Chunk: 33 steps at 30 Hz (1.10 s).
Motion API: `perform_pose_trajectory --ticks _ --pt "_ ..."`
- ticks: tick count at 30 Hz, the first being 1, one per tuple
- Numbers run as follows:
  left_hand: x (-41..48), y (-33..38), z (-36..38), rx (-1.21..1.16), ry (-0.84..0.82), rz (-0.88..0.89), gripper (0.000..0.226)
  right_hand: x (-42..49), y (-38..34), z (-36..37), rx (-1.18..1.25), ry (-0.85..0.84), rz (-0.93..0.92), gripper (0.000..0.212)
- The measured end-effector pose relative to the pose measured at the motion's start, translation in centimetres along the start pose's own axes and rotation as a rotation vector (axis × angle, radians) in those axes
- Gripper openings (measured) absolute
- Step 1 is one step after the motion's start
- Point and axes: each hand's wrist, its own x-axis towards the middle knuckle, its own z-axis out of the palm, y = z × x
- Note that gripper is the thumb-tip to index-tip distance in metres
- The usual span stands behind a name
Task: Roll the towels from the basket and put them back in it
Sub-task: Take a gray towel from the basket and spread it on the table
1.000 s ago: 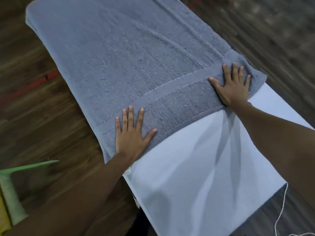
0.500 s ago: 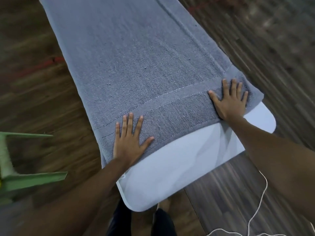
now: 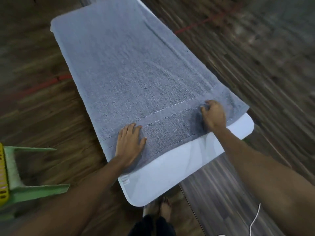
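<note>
A long grey towel [image 3: 136, 74] lies spread flat along the white table [image 3: 170, 176], its stitched band near me. My left hand [image 3: 129, 143] rests palm-down on the near left part of the band, thumb out and fingertips slightly bent. My right hand [image 3: 214, 115] is on the near right part, its fingers curled into the cloth and bunching it just below the stitch line. A sliver of a yellow perforated basket [image 3: 2, 176] shows at the far left edge.
The basket sits on a green plastic stool [image 3: 34, 189] to my left. Dark wooden floor surrounds the table. A white cord [image 3: 255, 218] lies on the floor at the lower right. My feet [image 3: 163, 208] stand at the table's near end.
Both hands lay flat with spread fingers before. The right hand's fingers have curled into the towel, the left hand's fingers have drawn together, and the view has tilted down and back.
</note>
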Motion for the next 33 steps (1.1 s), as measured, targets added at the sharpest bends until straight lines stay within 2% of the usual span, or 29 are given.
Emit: perform_pose_trajectory --ticks 4,9,15,17,20,22,26,30,33 --pt "0.2 3.4 -4.3 -0.095 -0.036 0.058 0.032 -4.9 -3.9 -2.6 0.251 -0.049 0.098 0.023" --pt "0.3 9.5 -7.6 -0.144 -0.092 0.198 0.022 -10.0 -4.4 -6.6 0.441 -0.092 0.197 0.008" --pt "2.9 19.9 -9.2 -0.130 -0.116 0.386 0.023 -13.0 0.2 -13.0 0.715 0.002 0.366 0.009" --pt "4.8 23.5 -8.6 -0.161 -0.197 0.447 0.022 -13.2 2.9 -15.0 0.792 0.054 0.401 0.007" --pt "7.2 29.8 -7.0 -0.242 -0.380 0.531 0.030 -12.6 7.8 -17.8 0.841 0.152 0.424 0.019" --pt "8.2 34.6 -5.6 -0.311 -0.450 0.527 0.040 -11.7 11.3 -19.8 0.913 0.227 0.467 0.008" --pt "10.4 43.9 -1.8 -0.464 -0.485 0.480 0.042 -8.5 18.2 -24.4 0.955 0.263 0.515 0.012" --pt "13.9 51.9 0.5 -0.561 -0.498 0.418 0.018 -2.5 24.6 -29.4 0.956 0.274 0.558 0.014" --pt "18.1 55.9 1.7 -0.605 -0.484 0.348 0.014 2.6 27.7 -32.5 0.962 0.274 0.589 0.014"
